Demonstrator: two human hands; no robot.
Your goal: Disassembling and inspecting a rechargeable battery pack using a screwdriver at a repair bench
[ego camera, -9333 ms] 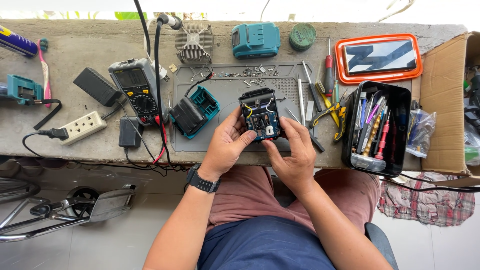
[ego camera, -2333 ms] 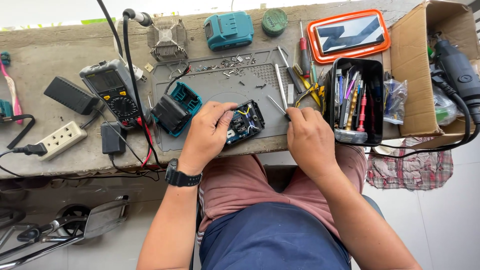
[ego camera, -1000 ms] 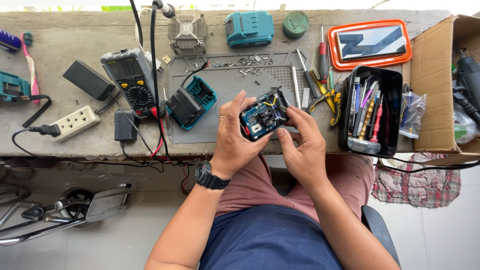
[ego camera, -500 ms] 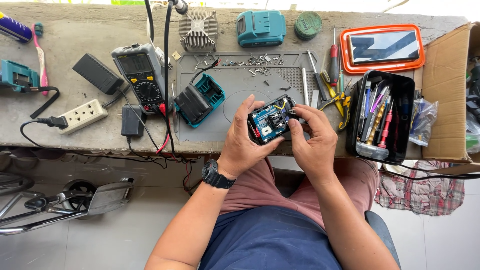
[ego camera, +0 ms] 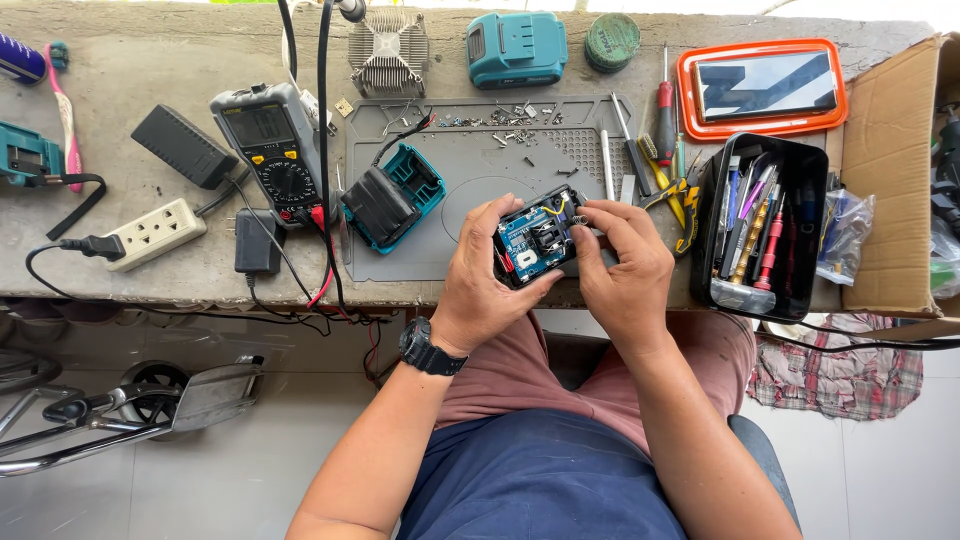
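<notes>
An opened battery pack [ego camera: 536, 240] with a blue circuit board and coloured wires on top is held over the front edge of the grey work mat [ego camera: 470, 165]. My left hand [ego camera: 487, 275] wraps around its left side and bottom. My right hand [ego camera: 625, 270] grips its right side, fingertips on the board's edge. A black watch sits on my left wrist. Left of the hands, a teal and black battery shell [ego camera: 392, 196] lies open on the mat.
A multimeter [ego camera: 272, 150] with red and black leads, a power strip [ego camera: 150, 233], a heat sink [ego camera: 387, 50], a teal battery [ego camera: 516, 46], a black tool tray [ego camera: 758, 225], an orange-rimmed case [ego camera: 762, 87] and a cardboard box [ego camera: 895, 170] crowd the concrete bench.
Both hands lifted the battery pack off the mat and turned it board-up near the bench's front edge. In the last half second it barely moved.
</notes>
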